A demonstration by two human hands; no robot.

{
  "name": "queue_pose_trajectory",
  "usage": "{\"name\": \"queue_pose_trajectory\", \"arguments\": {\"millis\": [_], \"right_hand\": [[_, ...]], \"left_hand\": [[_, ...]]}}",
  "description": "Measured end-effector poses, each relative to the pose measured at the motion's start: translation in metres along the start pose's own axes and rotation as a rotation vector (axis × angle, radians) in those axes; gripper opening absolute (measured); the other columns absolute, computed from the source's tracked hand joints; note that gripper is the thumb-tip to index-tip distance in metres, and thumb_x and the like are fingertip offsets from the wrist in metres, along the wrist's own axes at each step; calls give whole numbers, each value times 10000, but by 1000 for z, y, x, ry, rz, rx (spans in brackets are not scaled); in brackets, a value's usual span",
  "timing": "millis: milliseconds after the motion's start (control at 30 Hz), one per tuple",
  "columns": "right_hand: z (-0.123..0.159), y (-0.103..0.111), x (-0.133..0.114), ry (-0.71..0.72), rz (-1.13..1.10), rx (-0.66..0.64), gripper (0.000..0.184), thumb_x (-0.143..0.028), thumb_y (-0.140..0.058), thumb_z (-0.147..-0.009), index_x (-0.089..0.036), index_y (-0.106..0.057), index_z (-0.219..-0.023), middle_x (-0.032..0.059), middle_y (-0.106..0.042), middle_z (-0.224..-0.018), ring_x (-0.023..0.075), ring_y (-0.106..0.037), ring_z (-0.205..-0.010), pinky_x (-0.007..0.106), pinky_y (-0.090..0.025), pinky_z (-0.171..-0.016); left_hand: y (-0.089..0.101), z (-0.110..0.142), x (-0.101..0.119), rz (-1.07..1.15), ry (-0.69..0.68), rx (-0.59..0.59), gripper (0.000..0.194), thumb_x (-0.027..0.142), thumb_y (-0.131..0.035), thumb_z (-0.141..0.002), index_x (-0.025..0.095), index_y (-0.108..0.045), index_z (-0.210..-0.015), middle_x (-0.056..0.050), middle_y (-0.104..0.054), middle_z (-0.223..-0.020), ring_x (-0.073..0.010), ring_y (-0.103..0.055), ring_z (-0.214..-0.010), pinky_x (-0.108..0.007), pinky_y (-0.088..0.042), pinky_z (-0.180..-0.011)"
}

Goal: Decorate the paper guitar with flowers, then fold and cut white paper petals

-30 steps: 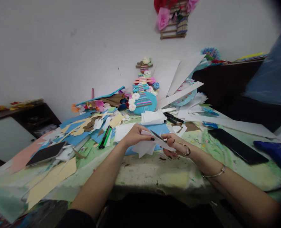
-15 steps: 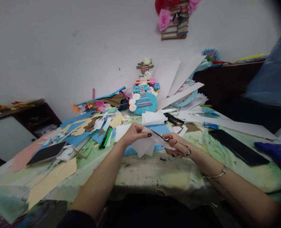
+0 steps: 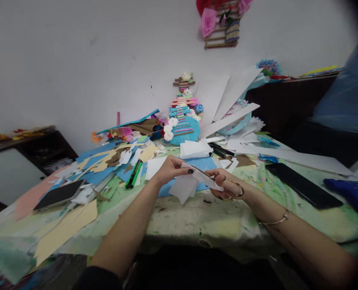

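Observation:
Between thumb and fingers, my left hand [image 3: 173,170] pinches a piece of white paper [image 3: 183,189] just above the table's front part. My right hand [image 3: 225,184] is closed round the gold handles of a pair of scissors [image 3: 234,188]. Their blades point left along the paper's upper edge, close to my left fingertips. A strip of the paper reaches across to my right fingers, which partly hide the scissors. Under the paper lies a blue sheet [image 3: 203,163], and behind it a small stack of folded white paper [image 3: 196,149].
A green cutter knife [image 3: 134,174] and paper scraps lie to the left, near a phone-like device [image 3: 59,195]. Black pens [image 3: 219,150] lie beyond my hands. A black phone [image 3: 302,185] is at right. A blue paper guitar [image 3: 185,131] stands at the back.
The white paper hanging below my left hand has shifted and folded together somewhat. Both hands stay in nearly the same place, the scissors still along the paper.

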State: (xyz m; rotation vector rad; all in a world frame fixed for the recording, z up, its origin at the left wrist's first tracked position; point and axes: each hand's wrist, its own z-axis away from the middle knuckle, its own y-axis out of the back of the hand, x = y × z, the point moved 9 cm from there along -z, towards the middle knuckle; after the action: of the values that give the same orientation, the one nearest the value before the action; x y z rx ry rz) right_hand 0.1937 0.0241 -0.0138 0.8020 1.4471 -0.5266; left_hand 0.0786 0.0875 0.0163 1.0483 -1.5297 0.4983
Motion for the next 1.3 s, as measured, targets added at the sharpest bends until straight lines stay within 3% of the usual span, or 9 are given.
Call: {"name": "queue_pose_trajectory", "arguments": {"millis": [200,533,733,1133,1300], "right_hand": [[-1,0,6,51,-43,-29,802,-834,-436,-624,-111,-515,-962,-41,-480,-471,65,-356,-353,187,-265,-336],[-3,-5,8,28,-49,-57,747,-824,-441,-631,-126,-501,-890,-42,-492,-465,65,-369,-339,194,-291,-335],[-6,-5,7,14,10,-44,739,-827,-454,-616,-137,-478,-878,-22,-540,-502,79,-423,-344,194,-309,-329],[-7,-2,10,12,-1,-23,660,-776,-523,-619,-157,-460,-839,-35,-537,-459,74,-411,-316,177,-300,-302],[-7,4,15,45,13,-28,567,-681,-621,-607,-161,-460,-766,-47,-520,-432,61,-396,-295,155,-278,-277]], "left_hand": [[-3,1,1,-24,9,-23,293,353,-785,-575,75,-724,-644,-24,-601,-518,-86,-496,-477,-181,-362,-454],[-22,1,-4,-32,28,-148,294,321,-770,-606,77,-746,-768,-80,-697,-681,-143,-589,-592,-224,-451,-556],[-27,1,-2,-46,3,-178,294,329,-756,-631,93,-745,-806,-73,-702,-717,-133,-588,-600,-213,-452,-556],[-35,2,-6,27,42,-205,312,329,-760,-628,96,-744,-835,-59,-681,-677,-104,-545,-565,-190,-419,-519],[-34,3,-5,25,60,-186,287,353,-768,-603,94,-733,-723,-22,-627,-584,-84,-490,-514,-180,-359,-460]]}}
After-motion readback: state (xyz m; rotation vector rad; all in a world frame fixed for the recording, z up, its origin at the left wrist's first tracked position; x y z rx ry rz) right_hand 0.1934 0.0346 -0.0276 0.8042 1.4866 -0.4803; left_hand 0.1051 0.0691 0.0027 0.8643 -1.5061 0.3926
